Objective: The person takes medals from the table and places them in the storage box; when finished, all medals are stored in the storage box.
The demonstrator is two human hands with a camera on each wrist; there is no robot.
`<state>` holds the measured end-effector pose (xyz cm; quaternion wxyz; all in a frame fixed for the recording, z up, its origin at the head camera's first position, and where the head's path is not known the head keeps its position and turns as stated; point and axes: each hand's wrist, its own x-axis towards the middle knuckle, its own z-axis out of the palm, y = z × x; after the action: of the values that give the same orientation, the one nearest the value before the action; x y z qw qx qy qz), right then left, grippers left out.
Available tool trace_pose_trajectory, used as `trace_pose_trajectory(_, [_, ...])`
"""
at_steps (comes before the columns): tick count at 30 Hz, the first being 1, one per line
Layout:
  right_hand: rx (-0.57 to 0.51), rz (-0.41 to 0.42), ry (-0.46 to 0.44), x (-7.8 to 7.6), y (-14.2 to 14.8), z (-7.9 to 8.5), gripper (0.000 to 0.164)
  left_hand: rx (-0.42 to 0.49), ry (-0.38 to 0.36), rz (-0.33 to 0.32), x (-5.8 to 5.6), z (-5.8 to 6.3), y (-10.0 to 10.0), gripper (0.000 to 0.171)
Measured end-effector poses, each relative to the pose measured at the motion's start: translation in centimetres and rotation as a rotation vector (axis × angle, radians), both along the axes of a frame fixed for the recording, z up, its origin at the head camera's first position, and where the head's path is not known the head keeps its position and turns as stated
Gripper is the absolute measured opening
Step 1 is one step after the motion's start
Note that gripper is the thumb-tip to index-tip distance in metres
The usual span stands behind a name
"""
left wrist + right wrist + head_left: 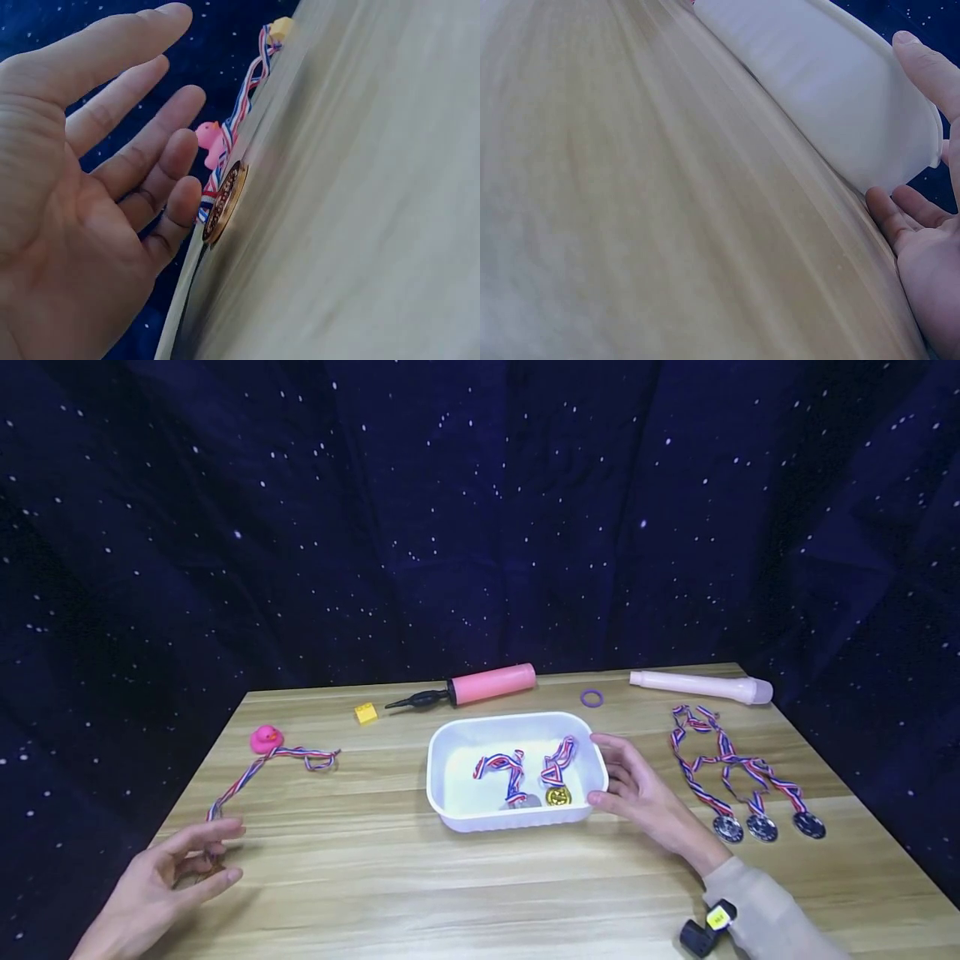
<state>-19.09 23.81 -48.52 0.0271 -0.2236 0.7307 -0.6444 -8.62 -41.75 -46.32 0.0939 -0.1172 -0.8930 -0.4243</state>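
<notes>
My left hand (161,877) hovers at the left of the table, its fingers spread and relaxed around a bronze medal (225,204) with a striped ribbon (243,781). In the left wrist view the medal shows just past the little finger, close to the wood. My right hand (637,789) is at the right end of a white plastic tub (487,818), thumb near the front corner and loosely bent fingers along the side. Inside the tub lie a gold medal (558,796) and a silver medal (531,801), partly hidden by the front wall, with their ribbons.
A pink rubber duck (266,739) sits behind the left ribbon. Along the back are a yellow block (366,713), a pink hand pump (491,684), a purple ring (592,697) and a pale pink tube (697,686). Three dark silver medals (762,827) with ribbons lie at right.
</notes>
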Motion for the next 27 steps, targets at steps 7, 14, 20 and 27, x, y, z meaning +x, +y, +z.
trace_pose_trajectory(7, [-0.004, 0.008, -0.001, 0.0, -0.1, 0.0, 0.080, -0.053, 0.005, 0.001, 0.1, -0.7, -1.0, 0.057])
trace_pose_trajectory(14, [-0.002, 0.011, 0.007, -0.1, 0.0, 0.0, 0.079, -0.040, -0.033, 0.001, -0.1, -1.4, -1.8, 0.050])
trace_pose_trajectory(20, [-0.002, 0.011, 0.006, -0.1, 0.0, 0.2, 0.080, -0.005, -0.016, -0.018, -0.4, -2.1, -2.0, 0.049])
trace_pose_trajectory(27, [0.006, 0.010, 0.005, 0.0, 0.0, 0.1, 0.081, -0.127, -0.063, 0.100, 0.1, -1.5, -1.1, 0.041])
